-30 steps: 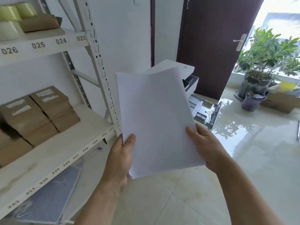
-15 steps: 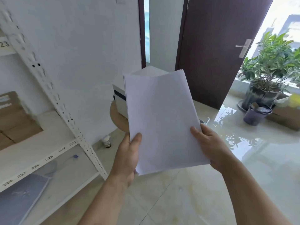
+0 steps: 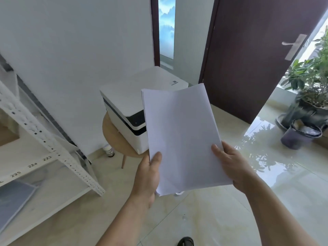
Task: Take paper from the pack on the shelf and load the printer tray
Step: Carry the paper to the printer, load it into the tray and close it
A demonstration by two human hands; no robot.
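A stack of white paper stands nearly upright at the centre of the frame, gripped by both hands at its lower part: the left hand is closed on the lower left edge with its thumb across the front sheet, and the right hand is closed on the lower right edge in the same way. Behind the paper, just left of centre, the white printer sits on a round wooden stool against the wall, its right side hidden by the sheets. The white shelf with numbered labels fills the left edge, a dark door stands upper right, and potted plants rest on the glossy floor at the right edge.
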